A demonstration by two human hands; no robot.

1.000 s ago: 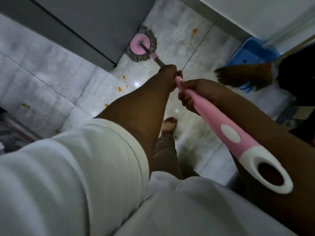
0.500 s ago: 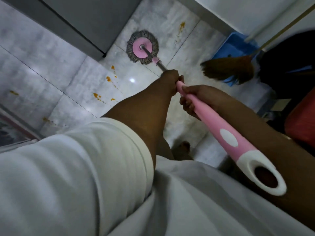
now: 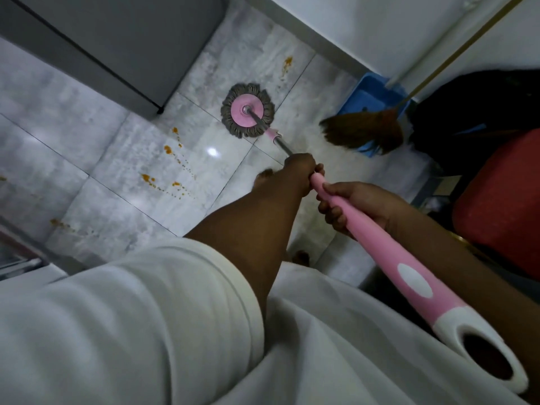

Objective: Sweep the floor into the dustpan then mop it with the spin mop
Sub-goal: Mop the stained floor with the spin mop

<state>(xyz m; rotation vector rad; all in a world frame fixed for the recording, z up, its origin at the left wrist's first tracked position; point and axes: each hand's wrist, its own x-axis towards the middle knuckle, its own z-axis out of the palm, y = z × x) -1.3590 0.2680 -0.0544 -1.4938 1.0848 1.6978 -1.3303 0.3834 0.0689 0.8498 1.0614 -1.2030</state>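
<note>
A spin mop with a round grey fringe and pink disc, the mop head (image 3: 247, 110), rests flat on the grey tiled floor (image 3: 87, 135). Its pink handle (image 3: 388, 252) runs down to the lower right and ends in a white loop. My left hand (image 3: 299, 171) grips the shaft where the metal meets the pink part. My right hand (image 3: 355, 204) holds the pink handle just behind it. Orange stains (image 3: 168, 149) dot the tiles left of the mop head. A blue dustpan (image 3: 371, 95) and a brown broom (image 3: 362, 131) lean at the wall on the right.
A grey cabinet (image 3: 117, 39) stands at the upper left, its corner close to the mop head. A white wall (image 3: 365, 27) bounds the far side. A red object (image 3: 502, 200) and a dark bag (image 3: 479, 109) sit at the right. My bare toes (image 3: 263, 175) show beside my left wrist.
The mop head has slid away from the cabinet corner toward the middle of the floor. Both hands keep the same grip on the handle. The view has shifted as I stepped.
</note>
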